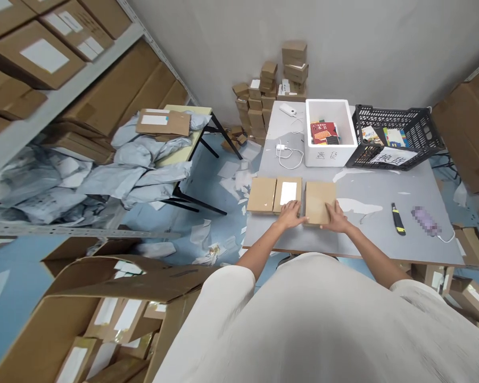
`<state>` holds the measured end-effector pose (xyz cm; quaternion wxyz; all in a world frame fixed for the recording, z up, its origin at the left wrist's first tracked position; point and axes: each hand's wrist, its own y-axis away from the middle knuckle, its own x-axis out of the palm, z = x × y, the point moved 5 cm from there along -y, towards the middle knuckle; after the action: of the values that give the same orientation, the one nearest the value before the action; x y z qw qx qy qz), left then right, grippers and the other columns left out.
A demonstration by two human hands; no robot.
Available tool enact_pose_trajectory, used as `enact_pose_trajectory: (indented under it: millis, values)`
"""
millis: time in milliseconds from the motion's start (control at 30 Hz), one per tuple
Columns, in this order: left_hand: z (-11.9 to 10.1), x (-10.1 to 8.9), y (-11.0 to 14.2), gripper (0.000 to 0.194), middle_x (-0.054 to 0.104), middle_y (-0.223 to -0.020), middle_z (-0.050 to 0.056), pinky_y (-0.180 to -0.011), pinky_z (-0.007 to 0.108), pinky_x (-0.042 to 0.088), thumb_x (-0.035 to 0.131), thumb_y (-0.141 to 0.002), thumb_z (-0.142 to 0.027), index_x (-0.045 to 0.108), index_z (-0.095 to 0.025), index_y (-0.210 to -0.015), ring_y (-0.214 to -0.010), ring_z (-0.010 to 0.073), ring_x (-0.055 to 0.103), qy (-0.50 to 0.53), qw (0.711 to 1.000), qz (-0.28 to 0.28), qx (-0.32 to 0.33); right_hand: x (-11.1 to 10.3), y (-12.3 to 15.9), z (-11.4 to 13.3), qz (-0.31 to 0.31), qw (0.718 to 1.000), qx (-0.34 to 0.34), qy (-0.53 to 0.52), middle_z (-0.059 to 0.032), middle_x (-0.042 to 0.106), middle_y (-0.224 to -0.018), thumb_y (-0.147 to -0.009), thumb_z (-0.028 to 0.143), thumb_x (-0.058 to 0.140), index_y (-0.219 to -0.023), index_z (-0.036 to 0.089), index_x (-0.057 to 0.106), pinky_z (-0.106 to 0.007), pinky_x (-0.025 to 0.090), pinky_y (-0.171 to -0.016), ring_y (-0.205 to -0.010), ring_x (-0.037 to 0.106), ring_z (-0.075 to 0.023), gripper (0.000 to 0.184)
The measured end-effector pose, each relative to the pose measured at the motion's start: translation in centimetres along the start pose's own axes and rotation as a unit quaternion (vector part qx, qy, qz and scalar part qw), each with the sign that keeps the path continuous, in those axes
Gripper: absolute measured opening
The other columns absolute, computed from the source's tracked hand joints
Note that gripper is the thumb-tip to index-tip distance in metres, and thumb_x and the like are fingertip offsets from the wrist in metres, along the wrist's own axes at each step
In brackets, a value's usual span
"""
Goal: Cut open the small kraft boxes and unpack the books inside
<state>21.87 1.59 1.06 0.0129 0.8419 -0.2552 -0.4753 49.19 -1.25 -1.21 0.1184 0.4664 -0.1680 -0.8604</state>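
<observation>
Three flat brown cardboard boxes lie in a row on the grey table. The rightmost box sits between my hands. My left hand rests against its left edge, fingers also over the near end of the middle box, which carries a white label. My right hand presses against the right near corner of the rightmost box, fingers curled on it. The leftmost box lies untouched.
A white foam bin and a black plastic crate with books stand at the back. A yellow-black utility knife, a white charger cable and stacked small boxes are nearby. Open cartons fill the floor at left.
</observation>
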Motion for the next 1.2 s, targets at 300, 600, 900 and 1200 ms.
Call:
enact_pose_trajectory:
  millis: [300,600,900,1200]
  values:
    - [0.2,0.1,-0.2,0.096,0.052,-0.171,0.020,-0.134,0.057,0.030,0.082,-0.091,-0.051,0.038,-0.025,-0.172,-0.165,0.0408,0.040,-0.021,1.000,0.006,0.016,0.9,-1.6,1.5,-0.023,0.999,-0.032,-0.028,-0.0227,-0.005,-0.188,-0.065,0.042,0.100,-0.175,0.028,0.038,-0.064,0.035,-0.131,-0.167,0.032,-0.0501,0.127]
    - [-0.1,0.4,-0.1,0.080,0.049,-0.174,0.020,-0.136,0.058,0.026,0.070,-0.099,-0.042,0.040,-0.022,-0.171,-0.166,0.0392,0.038,0.001,1.000,-0.006,0.011,-0.1,-1.8,0.8,-0.035,0.997,-0.036,-0.055,-0.0223,0.006,-0.188,-0.077,0.043,0.086,-0.172,0.022,0.043,-0.062,0.031,-0.134,-0.173,0.021,-0.0437,0.106]
    - [-1.0,0.7,-1.8,0.060,0.060,-0.163,0.018,-0.129,0.052,0.043,0.056,-0.102,-0.025,0.051,-0.019,-0.162,-0.155,0.0323,0.053,0.102,0.991,-0.082,-0.016,-2.7,-1.4,-2.3,-0.078,0.984,0.017,-0.161,-0.0199,0.059,-0.163,-0.086,0.040,0.069,-0.154,0.021,0.063,-0.060,0.048,-0.125,-0.144,0.064,-0.0366,0.071]
    - [-3.7,2.1,-3.8,0.075,0.061,-0.161,0.020,-0.132,0.053,0.041,0.077,-0.092,-0.022,0.052,-0.018,-0.163,-0.154,0.0374,0.055,0.100,0.983,-0.103,-0.113,-2.7,-2.9,-1.7,-0.027,0.962,-0.022,-0.271,-0.0125,0.074,-0.150,-0.082,0.036,0.076,-0.145,0.023,0.073,-0.054,0.058,-0.116,-0.127,0.075,-0.0302,0.065]
